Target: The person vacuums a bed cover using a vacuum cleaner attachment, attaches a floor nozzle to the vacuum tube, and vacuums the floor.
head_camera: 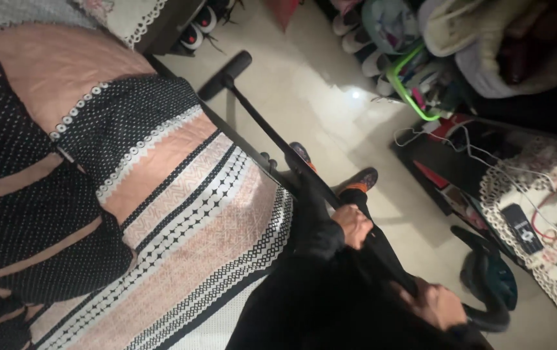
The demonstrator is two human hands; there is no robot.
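A black vacuum wand (pixel 272 133) runs across the pale floor to its floor head (pixel 225 76), which lies beside the bed's edge. My left hand (pixel 355 225), in a dark sleeve, is closed around the wand about halfway up. Lower right, my right hand (pixel 439 304) grips the wand's upper end where the curved black hose (pixel 489 316) joins. A dark teal vacuum canister (pixel 495 277) sits on the floor just right of that hand. My feet in dark shoes (pixel 364 178) stand beside the wand.
A bed with a pink, black and white patterned cover (pixel 181 214) fills the left. Shoes (pixel 363 45) and a green basket (pixel 414 91) line the far side of the floor. A low table with a lace cloth (pixel 518 194) holds cables and a remote at right.
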